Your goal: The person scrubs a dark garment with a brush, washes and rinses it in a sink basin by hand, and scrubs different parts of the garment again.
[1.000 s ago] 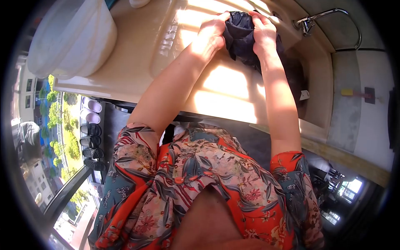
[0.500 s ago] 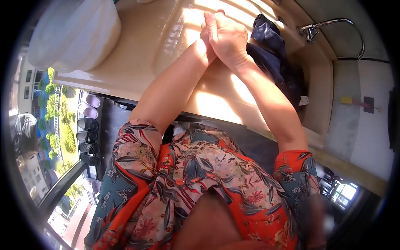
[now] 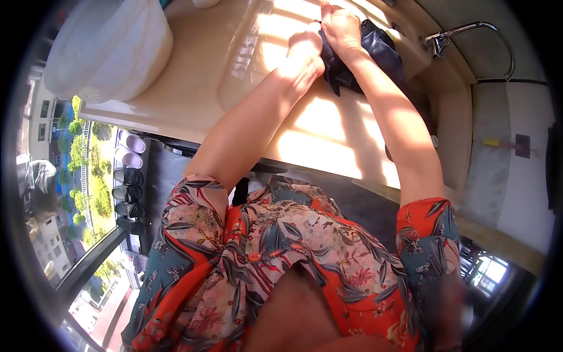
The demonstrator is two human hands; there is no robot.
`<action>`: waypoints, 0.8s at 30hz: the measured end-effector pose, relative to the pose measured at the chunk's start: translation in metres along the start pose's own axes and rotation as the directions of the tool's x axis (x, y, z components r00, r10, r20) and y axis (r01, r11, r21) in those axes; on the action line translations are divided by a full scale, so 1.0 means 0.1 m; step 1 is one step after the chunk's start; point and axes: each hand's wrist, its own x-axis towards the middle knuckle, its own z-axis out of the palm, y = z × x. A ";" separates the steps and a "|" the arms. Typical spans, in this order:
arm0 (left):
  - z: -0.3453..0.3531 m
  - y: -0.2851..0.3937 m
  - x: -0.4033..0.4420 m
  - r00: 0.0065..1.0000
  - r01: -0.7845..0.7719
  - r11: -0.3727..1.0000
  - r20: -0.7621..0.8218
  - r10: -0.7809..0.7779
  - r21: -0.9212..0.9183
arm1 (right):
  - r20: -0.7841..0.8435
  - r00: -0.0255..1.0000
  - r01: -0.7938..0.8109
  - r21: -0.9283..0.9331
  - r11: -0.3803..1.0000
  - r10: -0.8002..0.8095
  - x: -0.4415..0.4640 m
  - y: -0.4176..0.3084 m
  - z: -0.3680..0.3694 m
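Hands [image 3: 306,46] [image 3: 342,27] back — on dark cloth [image 3: 380,48], inside counter edge [image 3: 328,169]

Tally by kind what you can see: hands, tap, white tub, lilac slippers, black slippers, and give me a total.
Hands: 2 (left hand, right hand)
Tap: 1
White tub: 1
Lilac slippers: 2
Black slippers: 4
Total: 10
The footwear below the black slippers is too unclear to count.
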 end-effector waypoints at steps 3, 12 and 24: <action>0.05 0.23 -0.32 0.990 0.047 0.990 0.134 -0.029 -0.136 | -0.141 0.970 0.194 -0.059 0.979 -0.200 -0.19 -0.21 -0.01; -0.02 0.20 -0.22 0.993 -0.073 0.993 0.102 0.064 0.094 | -0.121 0.982 0.136 -0.096 0.986 -0.147 -0.13 -0.20 -0.07; -0.17 0.20 -0.34 0.933 -0.074 0.983 0.335 0.128 -0.168 | -0.054 0.882 0.465 -0.057 0.884 -0.467 -0.41 -0.26 0.13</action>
